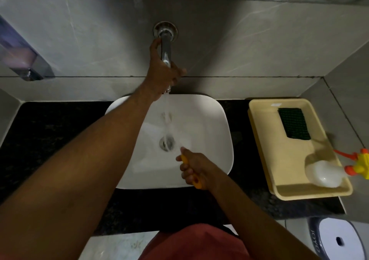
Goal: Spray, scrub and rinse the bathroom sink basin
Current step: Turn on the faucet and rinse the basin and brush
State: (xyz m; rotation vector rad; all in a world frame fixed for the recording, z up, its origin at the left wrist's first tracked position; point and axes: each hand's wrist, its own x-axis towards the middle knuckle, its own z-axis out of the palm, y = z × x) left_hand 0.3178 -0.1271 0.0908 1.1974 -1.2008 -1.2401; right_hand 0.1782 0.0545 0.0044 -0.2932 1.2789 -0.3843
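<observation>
A white rectangular sink basin [209, 124] sits on a black counter, with a metal drain [167, 143] near its middle. Water runs from the chrome wall tap [166, 48] into the basin. My left hand [161, 70] is wrapped around the tap spout. My right hand [192, 167] is over the basin's front right part, gripping a yellow-handled brush [196, 181]; its head is hidden by the hand. A spray bottle [327, 172] with an orange and yellow trigger lies on its side in the tray at the right.
A cream plastic tray [287, 154] on the counter right of the basin holds a green scrub pad [294, 123]. A soap dispenser [22, 58] hangs on the left wall. A white-lidded bin [337, 239] stands on the floor at lower right.
</observation>
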